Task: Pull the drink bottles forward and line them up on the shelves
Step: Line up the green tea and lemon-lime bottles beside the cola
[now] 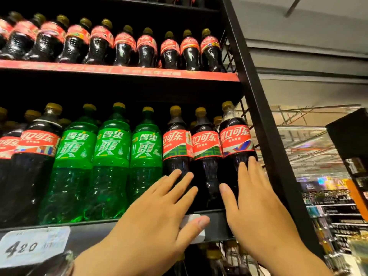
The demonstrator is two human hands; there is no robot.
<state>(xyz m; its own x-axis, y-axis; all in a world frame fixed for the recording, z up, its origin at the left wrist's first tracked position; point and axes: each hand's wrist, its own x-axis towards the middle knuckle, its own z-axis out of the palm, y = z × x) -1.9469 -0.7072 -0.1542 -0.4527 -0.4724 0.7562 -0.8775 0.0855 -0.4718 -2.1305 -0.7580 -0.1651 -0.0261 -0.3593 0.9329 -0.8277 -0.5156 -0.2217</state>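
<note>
While green bottles [111,166] crowd left, both hands flat, fingers spread, on cola bottles [207,148]

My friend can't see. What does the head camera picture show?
Two open hands, the left hand and the right hand, press on dark cola bottles at the right end of a shop shelf. Three green bottles stand beside them, and smaller cola bottles fill the shelf above.

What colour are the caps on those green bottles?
Yellow-gold. The head view shows the caps atop the three green bottles on the middle shelf.
</note>
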